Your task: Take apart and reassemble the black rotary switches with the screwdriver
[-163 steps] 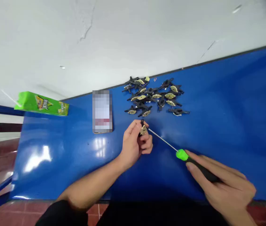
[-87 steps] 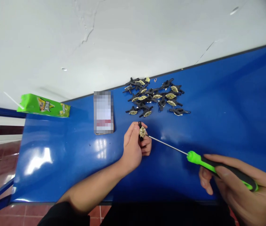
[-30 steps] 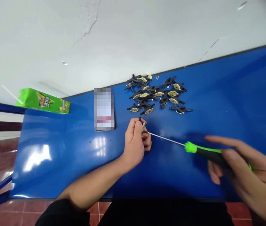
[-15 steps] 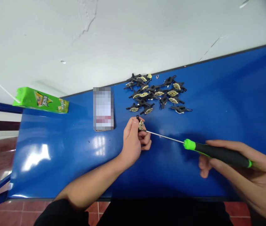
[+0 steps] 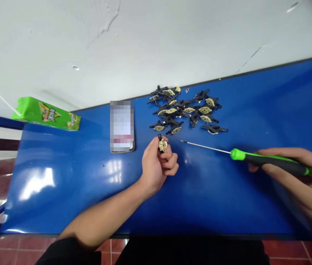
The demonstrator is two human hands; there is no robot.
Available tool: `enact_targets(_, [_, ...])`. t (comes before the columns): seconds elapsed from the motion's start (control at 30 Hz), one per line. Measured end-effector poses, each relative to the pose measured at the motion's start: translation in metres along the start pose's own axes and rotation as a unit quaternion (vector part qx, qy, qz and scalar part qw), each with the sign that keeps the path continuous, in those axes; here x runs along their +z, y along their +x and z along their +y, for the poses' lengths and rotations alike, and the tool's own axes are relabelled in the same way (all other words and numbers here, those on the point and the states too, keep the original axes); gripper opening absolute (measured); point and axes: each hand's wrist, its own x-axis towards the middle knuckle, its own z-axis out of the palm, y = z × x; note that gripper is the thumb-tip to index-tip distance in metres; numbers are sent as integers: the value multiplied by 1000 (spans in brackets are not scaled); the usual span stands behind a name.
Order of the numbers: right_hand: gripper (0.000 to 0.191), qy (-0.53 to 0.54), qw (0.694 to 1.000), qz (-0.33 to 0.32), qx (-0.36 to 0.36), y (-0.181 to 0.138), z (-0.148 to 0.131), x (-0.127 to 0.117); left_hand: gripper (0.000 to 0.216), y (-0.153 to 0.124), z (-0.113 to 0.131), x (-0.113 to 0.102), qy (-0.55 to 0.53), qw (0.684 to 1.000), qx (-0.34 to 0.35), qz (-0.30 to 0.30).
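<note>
Between the thumb and fingers of my left hand (image 5: 156, 163) is a small black part with a round brass-coloured plate (image 5: 162, 145), its plate facing up toward me. My right hand (image 5: 296, 176) is wrapped round the black and green handle of a screwdriver (image 5: 271, 161). The screwdriver's thin shaft points left, its dark tip in the air a short way right of the held part and not touching it. Just beyond my hands lies a loose group of similar black parts with brass-coloured plates (image 5: 205, 110), several of them overlapping.
A phone (image 5: 122, 127) with a blurred screen lies left of the group. Farther left, a green drink carton (image 5: 49, 114) with a straw lies on its side. The blue table (image 5: 70, 176) meets a pale wall at the back. A tiny copper-coloured piece (image 5: 187, 90) lies near the wall.
The screwdriver has pulled away to the right, its tip leaving the part in my left hand. That part has turned so its plate shows more fully.
</note>
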Motion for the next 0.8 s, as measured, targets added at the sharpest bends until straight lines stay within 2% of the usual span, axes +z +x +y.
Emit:
enact_targets(0.1, [29, -41, 995, -35, -85, 17, 7, 0, 26, 0, -2, -1, -6, 1000, 3, 0])
enact_targets(0.2, [16, -54, 975, -76, -204, 42, 12, 0, 24, 0, -4, -2, -10, 1000, 8, -3])
enact_targets(0.37, [18, -100, 924, -104, -355, 71, 9, -1, 31, 2, -5, -4, -6, 1000, 8, -18])
enact_targets(0.47, [26, -116, 908, -82, -394, 68, -9, 8, 34, 0, -6, -4, -4, 1000, 9, -24])
enact_targets(0.53, [34, -104, 904, -54, -411, 60, -26, 22, 34, -2, -7, -4, -2, 1000, 10, -26])
enact_targets(0.6, [40, -79, 895, -53, -436, 54, -42, 38, 33, -4, -8, -3, 4, 1000, 17, -22])
enact_targets(0.7, [34, -73, 881, -95, -457, 52, -57, 61, 28, -6, -10, -1, 17, 999, 43, -8])
enact_targets(0.8, [21, -98, 860, -150, -479, 56, -60, 77, 26, -9, -12, 2, 24, 998, 56, 11])
